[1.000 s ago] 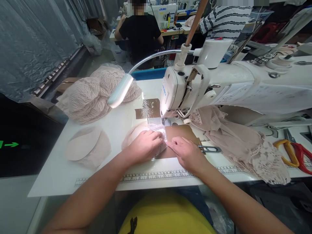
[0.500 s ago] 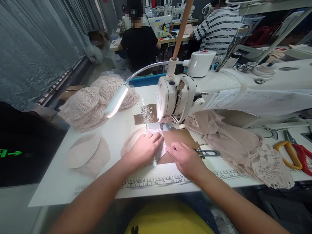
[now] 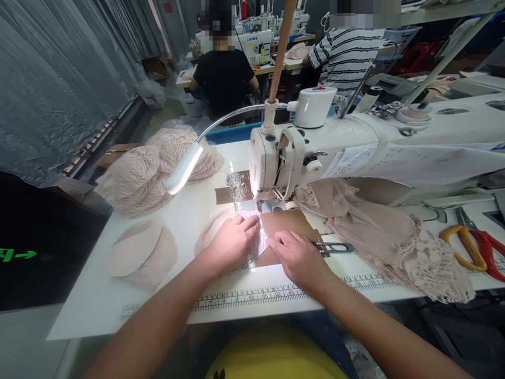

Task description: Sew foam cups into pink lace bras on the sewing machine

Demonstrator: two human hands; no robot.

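Note:
My left hand (image 3: 231, 243) lies with its fingers curled on a pale lace cup piece (image 3: 258, 239), pressing it flat just in front of the needle of the white sewing machine (image 3: 276, 158). My right hand (image 3: 299, 255) rests beside it, fingers closed on the right edge of the same lace, over a brown card (image 3: 290, 223) taped to the table. A thread snip (image 3: 335, 246) lies just right of my right hand.
A heap of lace cups (image 3: 153, 163) and flat beige pads (image 3: 138, 250) lie left. Bunched lace fabric (image 3: 379, 237) and orange and red scissors (image 3: 471, 247) lie right. A gooseneck lamp (image 3: 183, 168) hangs over the table (image 3: 98, 305). Two people sit at machines behind.
Both hands have crept slightly toward the needle with the lace. The view has tilted upward a little.

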